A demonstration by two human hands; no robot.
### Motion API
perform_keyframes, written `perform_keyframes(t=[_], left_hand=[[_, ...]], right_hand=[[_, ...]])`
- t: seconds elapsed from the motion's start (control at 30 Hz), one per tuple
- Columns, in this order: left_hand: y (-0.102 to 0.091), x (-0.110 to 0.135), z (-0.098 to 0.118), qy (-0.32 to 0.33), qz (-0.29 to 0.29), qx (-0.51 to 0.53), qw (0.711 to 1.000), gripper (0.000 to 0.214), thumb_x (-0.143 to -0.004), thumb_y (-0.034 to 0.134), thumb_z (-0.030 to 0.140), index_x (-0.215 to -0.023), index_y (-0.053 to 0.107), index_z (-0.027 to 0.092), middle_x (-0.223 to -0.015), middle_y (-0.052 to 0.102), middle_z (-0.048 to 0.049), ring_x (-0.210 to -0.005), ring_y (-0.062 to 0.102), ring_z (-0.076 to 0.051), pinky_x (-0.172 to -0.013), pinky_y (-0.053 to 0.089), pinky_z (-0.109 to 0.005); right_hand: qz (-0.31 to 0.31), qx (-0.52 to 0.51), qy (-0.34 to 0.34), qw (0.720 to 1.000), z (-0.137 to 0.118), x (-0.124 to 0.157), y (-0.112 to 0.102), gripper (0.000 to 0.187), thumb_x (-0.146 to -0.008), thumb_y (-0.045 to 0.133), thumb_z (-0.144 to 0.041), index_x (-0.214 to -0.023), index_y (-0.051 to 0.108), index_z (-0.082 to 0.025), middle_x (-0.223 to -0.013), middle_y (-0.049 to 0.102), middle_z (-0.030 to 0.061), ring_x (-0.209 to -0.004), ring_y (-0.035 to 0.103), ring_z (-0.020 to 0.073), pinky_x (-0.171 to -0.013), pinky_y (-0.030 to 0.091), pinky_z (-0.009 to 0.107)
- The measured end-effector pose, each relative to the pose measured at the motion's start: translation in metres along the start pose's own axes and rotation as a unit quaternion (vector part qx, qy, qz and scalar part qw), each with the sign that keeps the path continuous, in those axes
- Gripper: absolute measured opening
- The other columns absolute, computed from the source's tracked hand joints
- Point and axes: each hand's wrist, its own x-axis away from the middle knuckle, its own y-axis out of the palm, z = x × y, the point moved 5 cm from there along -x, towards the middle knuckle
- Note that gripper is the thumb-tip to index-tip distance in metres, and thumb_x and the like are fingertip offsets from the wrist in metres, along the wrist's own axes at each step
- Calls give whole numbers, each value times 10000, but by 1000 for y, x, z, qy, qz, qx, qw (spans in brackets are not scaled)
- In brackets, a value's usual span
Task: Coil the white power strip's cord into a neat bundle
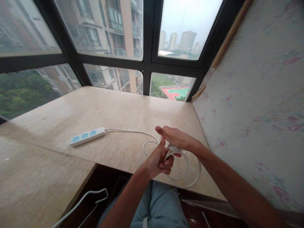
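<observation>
Head view | left hand [159, 162] had its grip curled round looped cord [199, 171] by the table's [123, 110] near edge | right hand [177, 136] close, couldn't tell its grip | cord looked light, bendy; best held where loops met

A white power strip [87, 136] lies face up on the bench [114, 106], slanted, its left end nearer the viewer. Three pale-blue socket panels [85, 136] line its top. From its right end runs a thin white cord [128, 130], slack along the bench and curving into a small loose loop. The rest is gathered in wide round coils, held in the curled fingers of the left hand [159, 161] and drooping to the right. The right hand [178, 139] partly hides the bunched part.
</observation>
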Motion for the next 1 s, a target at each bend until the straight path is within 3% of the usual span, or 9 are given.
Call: perform_keyframes(t=[0.1,0.2,0.27,0.47,0.6,0.67,0.77,0.87,1.0], left_hand=[[-4,0,-6,-11,18,82,996,641,-819,406,733,-659,584,138,-386,213,104,-337,51,-31,-320,95,-164],[-11,1,-13,-11,37,134,990,601,-815,472,696,-513,401,180,-374,178,105,-338,25,-30,-304,72,-165],[-15,2,-16,-9,42,152,988,605,-807,486,694,-501,361,187,-370,190,102,-330,36,-27,-294,78,-163],[-19,5,-18,-5,35,154,987,602,-800,453,696,-505,407,173,-405,316,74,-310,101,-22,-284,115,-177],[-20,11,-10,14,20,131,991,465,-808,477,552,-586,525,146,-436,381,62,-303,115,-31,-295,100,-193],[-22,16,-3,36,11,117,992,427,-803,475,514,-725,617,119,-459,418,59,-304,124,-35,-307,108,-198],[-25,23,6,66,1,100,993,487,-798,463,510,-885,667,76,-471,446,52,-302,158,-40,-322,145,-206],[-28,27,10,82,-2,101,991,536,-795,463,509,-957,676,45,-475,464,45,-303,211,-45,-334,189,-207],[-29,30,11,96,-6,94,991,543,-808,471,500,-997,677,34,-498,530,20,-300,278,-52,-344,248,-207]], right_hand=[[48,-1,-11,999,-1,-4,8,638,-776,339,-819,-605,448,-215,-542,471,7,-515,409,131,-528,244,282],[119,13,8,993,-2,-4,18,613,-800,321,-804,-634,427,-223,-571,459,2,-540,395,139,-547,227,290],[143,5,10,990,-5,-2,26,592,-833,288,-779,-672,419,-224,-585,463,-5,-547,401,142,-551,234,290],[133,-114,-106,979,-24,8,40,536,-906,273,-689,-854,498,-205,-753,566,8,-657,522,146,-595,379,273],[117,-148,-187,964,-30,21,17,473,-914,397,-614,-1080,530,-191,-995,617,71,-892,606,184,-783,482,332],[132,-97,-207,965,-21,32,-2,496,-850,567,-568,-1179,522,-200,-1155,592,102,-1073,573,226,-950,443,407],[86,-15,-162,983,10,48,-12,806,-705,753,-511,-1379,400,-244,-1405,444,123,-1281,446,288,-1061,371,480],[60,8,-118,991,41,62,3,981,-665,788,-473,-1469,279,-236,-1468,372,155,-1328,398,321,-1076,355,517],[104,-22,-92,990,56,69,29,893,-723,718,-321,-1480,252,-242,-1456,384,161,-1283,454,305,-1019,417,505]])
